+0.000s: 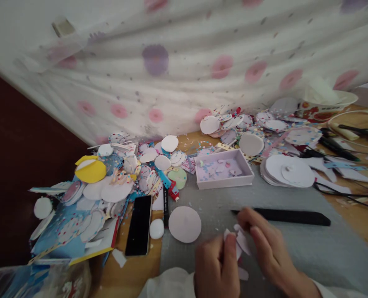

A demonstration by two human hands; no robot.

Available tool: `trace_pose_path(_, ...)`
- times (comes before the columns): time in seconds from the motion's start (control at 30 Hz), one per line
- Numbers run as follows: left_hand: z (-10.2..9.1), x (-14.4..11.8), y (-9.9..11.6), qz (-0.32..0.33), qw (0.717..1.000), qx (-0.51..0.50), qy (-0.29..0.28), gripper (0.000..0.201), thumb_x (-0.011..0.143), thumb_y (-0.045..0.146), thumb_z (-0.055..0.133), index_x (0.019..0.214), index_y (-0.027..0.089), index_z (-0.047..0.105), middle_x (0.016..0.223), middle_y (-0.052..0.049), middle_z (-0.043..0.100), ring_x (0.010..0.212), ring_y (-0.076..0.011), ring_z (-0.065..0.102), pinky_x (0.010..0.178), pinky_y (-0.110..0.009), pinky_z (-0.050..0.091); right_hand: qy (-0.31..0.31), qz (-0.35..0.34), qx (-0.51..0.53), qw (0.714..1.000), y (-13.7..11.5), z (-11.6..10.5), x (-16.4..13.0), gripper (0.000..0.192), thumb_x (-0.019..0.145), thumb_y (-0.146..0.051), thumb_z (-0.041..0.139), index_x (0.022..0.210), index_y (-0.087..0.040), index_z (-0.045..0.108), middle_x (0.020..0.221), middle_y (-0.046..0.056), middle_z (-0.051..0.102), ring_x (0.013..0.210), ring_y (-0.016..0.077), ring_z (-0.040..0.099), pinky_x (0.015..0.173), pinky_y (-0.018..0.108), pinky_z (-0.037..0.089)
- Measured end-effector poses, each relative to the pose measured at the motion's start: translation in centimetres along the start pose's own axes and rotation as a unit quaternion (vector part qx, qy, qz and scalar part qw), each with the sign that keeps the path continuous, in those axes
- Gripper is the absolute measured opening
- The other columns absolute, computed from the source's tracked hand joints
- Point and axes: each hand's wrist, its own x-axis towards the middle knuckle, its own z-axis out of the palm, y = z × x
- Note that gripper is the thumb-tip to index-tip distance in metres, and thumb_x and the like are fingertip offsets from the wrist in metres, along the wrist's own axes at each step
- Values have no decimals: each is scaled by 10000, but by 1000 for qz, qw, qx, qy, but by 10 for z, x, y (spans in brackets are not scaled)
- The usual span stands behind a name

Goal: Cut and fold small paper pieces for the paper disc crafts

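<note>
Centrally, low on the grey mat (264,248): left hand (216,267) and right hand (266,248), fingertips pinched together on one small pale paper piece (241,242). Paper disc (184,224) just left; black strip (289,216) just behind; phone (138,224) further left. Bare mat lies right of the hands.

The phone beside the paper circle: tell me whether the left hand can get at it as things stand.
Probably yes. The phone lies flat and uncovered, left of the left hand, with only the paper circle near the path; but that hand already pinches paper scraps.
</note>
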Motion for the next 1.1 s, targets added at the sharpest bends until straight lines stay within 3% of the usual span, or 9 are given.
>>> trace_pose_path(0.1, -5, 5, 5, 4, 998, 51, 42, 559, 965, 591, 347, 630, 217, 594, 580, -46, 590, 583, -183, 543, 564, -284, 410, -2, -85, -98, 992, 2, -12, -3, 416, 867, -650, 542, 789, -241, 562, 748, 35, 581, 674, 202, 539, 576, 308, 425)
trace_pose_path(0.23, -6, 3, 8, 40, 993, 100, 49, 556, 992, 535, 316, 613, 217, 569, 599, -53, 601, 610, -189, 540, 612, -306, 388, -100, -194, -230, 948, -4, -13, -6, 325, 1010, -483, 410, 852, -240, 557, 752, 22, 615, 647, 183, 585, 568, 282, 443)
trace_pose_path(0.4, -1, -4, 7, 67, 986, 137, 70, 613, 1013, 519, 225, 672, 208, 628, 651, -81, 673, 661, -214, 598, 654, -333, 426, -191, -183, -190, 946, -9, -9, -6, 415, 1056, -449, 240, 835, -236, 520, 700, 0, 598, 573, 145, 575, 526, 252, 440)
trace_pose_path(0.57, 6, -10, -7, 96, 983, 92, 129, 591, 1009, 541, 256, 831, 217, 717, 781, -75, 743, 751, -216, 691, 659, -293, 529, -234, -98, -103, 962, -8, -10, -11, 459, 1042, -504, 254, 806, -230, 537, 697, 10, 627, 568, 140, 569, 527, 249, 449)
trace_pose_path(0.67, 11, -11, -14, 145, 969, 108, 168, 519, 1027, 445, 298, 800, 226, 710, 757, -64, 748, 714, -205, 706, 639, -284, 555, -227, -73, -44, 970, -10, -8, -13, 405, 1045, -446, 304, 807, -241, 559, 706, 0, 654, 570, 130, 579, 544, 236, 472)
trace_pose_path(0.77, 16, -10, -13, 235, 934, 127, 238, 389, 1033, 333, 337, 945, 213, 696, 789, -60, 756, 710, -182, 716, 642, -262, 568, -213, -71, -15, 974, -9, -5, -20, 434, 1051, -426, 254, 799, -255, 563, 692, 0, 661, 558, 127, 597, 537, 224, 506)
trace_pose_path(0.9, 20, -3, -3, 367, 880, 159, 257, 364, 1031, 239, 311, 870, 212, 636, 665, -14, 708, 538, -146, 656, 519, -264, 496, -70, -32, 13, 997, 4, 0, -41, 412, 1008, -530, 348, 982, -269, 665, 889, 71, 742, 755, 197, 698, 652, 281, 593)
trace_pose_path(1.0, 19, 6, 2, 382, 863, 199, 265, 448, 1039, 266, 238, 770, 212, 592, 595, -11, 670, 478, -157, 612, 480, -310, 429, 21, 72, 85, 994, 15, 7, -50, 412, 892, -649, 523, 952, -287, 712, 868, 64, 747, 732, 215, 689, 633, 296, 606)
trace_pose_path(1.1, 15, 18, -1, 380, 866, 218, 242, 504, 1038, 282, 207, 735, 202, 601, 576, -35, 660, 500, -180, 620, 498, -325, 427, -4, 135, 130, 982, 18, 15, -44, 543, 889, -728, 424, 750, -271, 682, 692, 55, 676, 583, 200, 600, 536, 306, 568)
